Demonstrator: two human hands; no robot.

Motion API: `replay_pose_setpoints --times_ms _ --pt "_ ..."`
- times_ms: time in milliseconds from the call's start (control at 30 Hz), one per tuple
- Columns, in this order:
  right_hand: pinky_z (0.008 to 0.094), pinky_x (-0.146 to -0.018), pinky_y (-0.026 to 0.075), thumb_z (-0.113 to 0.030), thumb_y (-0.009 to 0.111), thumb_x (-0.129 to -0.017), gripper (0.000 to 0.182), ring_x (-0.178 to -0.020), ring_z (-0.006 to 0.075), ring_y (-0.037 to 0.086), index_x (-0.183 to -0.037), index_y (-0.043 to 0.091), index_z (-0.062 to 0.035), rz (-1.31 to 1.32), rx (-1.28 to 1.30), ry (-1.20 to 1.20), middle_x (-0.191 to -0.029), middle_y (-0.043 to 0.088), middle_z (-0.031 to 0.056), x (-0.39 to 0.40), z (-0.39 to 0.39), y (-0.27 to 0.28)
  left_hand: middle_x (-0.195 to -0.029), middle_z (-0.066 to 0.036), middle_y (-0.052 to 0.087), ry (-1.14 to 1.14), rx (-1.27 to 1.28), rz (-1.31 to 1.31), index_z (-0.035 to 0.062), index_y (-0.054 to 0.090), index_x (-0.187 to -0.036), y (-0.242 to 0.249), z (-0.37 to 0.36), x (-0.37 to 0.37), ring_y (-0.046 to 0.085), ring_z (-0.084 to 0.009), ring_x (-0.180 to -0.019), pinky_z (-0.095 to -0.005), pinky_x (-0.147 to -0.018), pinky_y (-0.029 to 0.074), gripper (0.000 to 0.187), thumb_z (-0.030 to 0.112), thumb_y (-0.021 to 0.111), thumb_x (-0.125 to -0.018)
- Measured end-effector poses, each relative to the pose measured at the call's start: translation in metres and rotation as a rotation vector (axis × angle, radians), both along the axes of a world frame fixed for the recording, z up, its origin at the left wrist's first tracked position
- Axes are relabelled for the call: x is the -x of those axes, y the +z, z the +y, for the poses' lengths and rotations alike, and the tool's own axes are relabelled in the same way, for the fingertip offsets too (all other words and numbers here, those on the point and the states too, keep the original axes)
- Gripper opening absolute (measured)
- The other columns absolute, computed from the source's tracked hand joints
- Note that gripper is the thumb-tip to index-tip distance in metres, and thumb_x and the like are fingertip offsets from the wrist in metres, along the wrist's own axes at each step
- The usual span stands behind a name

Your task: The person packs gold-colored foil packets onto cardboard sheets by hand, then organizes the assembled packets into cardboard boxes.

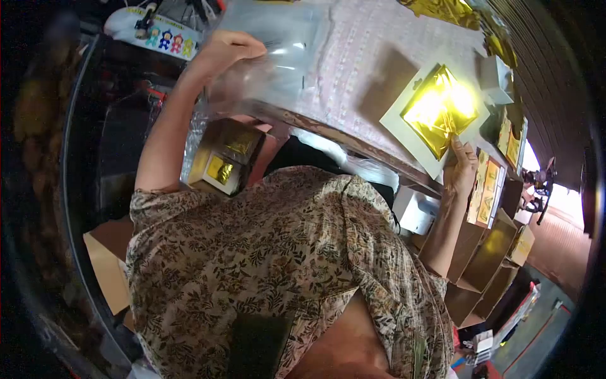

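My left hand [233,48] is at the upper left, over a stack of clear plastic bags [290,47]. Its fingers are pinched together on the plastic, and the plastic below the wrist is smeared by motion. On the right, my right hand [463,165] grips the lower edge of a flat white box with a gold foil front [392,120]. The thumb presses on the gold side while the other fingers are mostly out of sight. Strong light glares off the foil, and the box is tilted above the cloth-covered table [344,76].
An open cardboard box [224,148] with gold packets sits below the table edge. More cardboard boxes [489,259] are stacked at the right. A small white box [495,79] and gold foil [442,11] lie toward the far side. A white case with coloured figures [154,35] is upper left.
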State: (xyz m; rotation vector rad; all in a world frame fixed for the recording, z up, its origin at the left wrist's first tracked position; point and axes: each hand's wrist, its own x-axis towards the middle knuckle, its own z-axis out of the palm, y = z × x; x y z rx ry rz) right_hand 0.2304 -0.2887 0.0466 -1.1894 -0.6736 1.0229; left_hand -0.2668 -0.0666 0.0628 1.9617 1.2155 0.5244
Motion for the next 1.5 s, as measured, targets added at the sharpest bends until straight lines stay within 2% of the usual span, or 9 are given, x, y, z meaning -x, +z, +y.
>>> replay_pose_setpoints --times_ms 100,133,200,500,633,800,1233,1433,1500 --pt "0.0259 -0.087 0.052 -0.003 0.065 -0.100 0.015 -0.093 0.0139 0.068 -0.110 0.073 0.0054 0.065 -0.004 0.070 -0.106 0.076 0.0110 -0.027 -0.012 -0.016 -0.097 0.000 0.074 0.134 -0.034 -0.094 0.0001 0.077 -0.104 0.037 0.003 -0.034 0.066 -0.0095 -0.092 -0.0275 -0.082 0.052 0.023 0.020 0.077 -0.093" --pt "0.0254 -0.084 0.055 -0.001 0.064 -0.099 0.009 -0.090 0.0152 0.072 -0.097 0.072 0.0033 0.047 0.005 -0.030 -0.102 0.076 0.0124 -0.017 -0.010 -0.009 -0.095 0.001 0.073 0.141 -0.208 -0.111 0.0005 0.077 -0.103 0.051 0.004 -0.053 0.064 -0.0080 -0.088 -0.0258 -0.080 0.051 0.020 0.018 0.076 -0.093" --pt "0.0250 -0.085 0.053 0.000 0.065 -0.098 0.009 -0.091 0.0144 0.070 -0.100 0.072 0.0043 0.055 0.006 -0.037 -0.104 0.076 0.0117 -0.018 -0.014 -0.004 -0.088 0.003 0.069 0.098 -0.428 -0.218 0.0026 0.078 -0.102 0.059 0.012 -0.096 0.059 -0.0051 -0.078 -0.0224 -0.073 0.048 0.018 0.017 0.076 -0.092" --pt "0.0219 -0.068 0.048 0.002 0.068 -0.095 0.016 -0.074 0.0079 0.064 -0.082 0.070 -0.0050 0.007 0.108 -0.192 -0.087 0.074 0.0045 -0.032 -0.031 -0.008 -0.086 -0.008 0.072 0.039 -0.512 -0.095 0.0044 0.078 -0.094 -0.069 0.015 -0.267 0.068 -0.0167 -0.075 -0.0312 -0.071 0.055 0.018 0.021 0.080 -0.086" --pt "0.0237 -0.070 0.050 0.003 0.067 -0.096 0.013 -0.078 0.0083 0.066 -0.086 0.073 -0.0029 0.057 0.126 -0.150 -0.092 0.076 0.0061 -0.035 -0.037 -0.010 -0.093 -0.012 0.071 -0.028 -0.404 -0.170 0.0039 0.073 -0.094 -0.040 -0.025 -0.261 0.073 -0.0275 -0.084 -0.0403 -0.073 0.057 0.023 0.024 0.081 -0.085" --pt "0.0237 -0.078 0.052 0.003 0.065 -0.097 0.010 -0.084 0.0098 0.068 -0.099 0.075 0.0006 0.060 0.127 -0.002 -0.099 0.077 0.0083 -0.053 -0.036 -0.028 -0.092 -0.009 0.070 -0.058 -0.279 0.041 0.0050 0.072 -0.110 -0.038 -0.041 -0.255 0.068 -0.0175 -0.077 -0.0315 -0.071 0.056 0.036 0.019 0.087 -0.081" --pt "0.0280 -0.083 0.054 -0.002 0.069 -0.097 0.013 -0.089 0.0139 0.070 -0.107 0.075 0.0030 0.127 0.254 0.088 -0.104 0.077 0.0103 -0.044 -0.024 -0.022 -0.088 -0.010 0.077 -0.069 -0.171 0.043 0.0032 0.075 -0.106 -0.035 -0.028 -0.253 0.073 -0.0156 -0.078 -0.0293 -0.072 0.058 0.024 0.018 0.079 -0.088" --pt "0.0280 -0.080 0.055 -0.003 0.070 -0.097 0.011 -0.088 0.0134 0.070 -0.104 0.076 0.0019 0.123 0.239 0.139 -0.103 0.077 0.0103 -0.038 -0.022 -0.008 -0.090 -0.011 0.078 -0.072 -0.138 0.088 0.0038 0.077 -0.109 -0.037 -0.020 -0.246 0.075 -0.0190 -0.082 -0.0302 -0.075 0.059 0.024 0.013 0.075 -0.088" --pt "0.0278 -0.079 0.055 -0.003 0.070 -0.097 0.009 -0.087 0.0129 0.070 -0.103 0.076 0.0015 0.129 0.280 0.116 -0.102 0.077 0.0101 -0.032 -0.023 -0.003 -0.095 -0.010 0.077 -0.142 -0.220 0.060 0.0144 0.079 -0.105 -0.037 -0.023 -0.244 0.075 -0.0302 -0.087 -0.0401 -0.078 0.058 0.021 0.023 0.069 -0.089"
